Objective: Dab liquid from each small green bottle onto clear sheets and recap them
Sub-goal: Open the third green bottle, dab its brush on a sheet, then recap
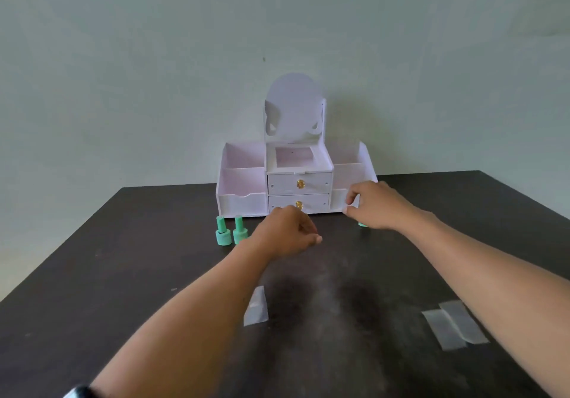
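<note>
Fingers of the left hand [288, 232] are curled loosely into a near fist over the middle of the desk [92, 274], thumb tip pointing right; nothing shows between them, though whether they hold something small cannot be told. Just left of that hand two green bottles [230, 231] stand upright side by side, capped, close to the far edge of the desk and in front of the organiser [243, 181], a pale box with open side bins, two small drawers with gold knobs and a rounded back panel. One clear sheet [256, 306] lies on the desk beside the left forearm, nearer the front edge. The right hand [374, 205] reaches to the organiser's right end, thumb and forefinger pinched close together; what they grip is hidden. A bit of a third bottle [363, 224] peeks out under this hand, resting on the desk. Two more overlapping sheets [455, 323] lie toward the right front of the desk, beside the right forearm
</note>
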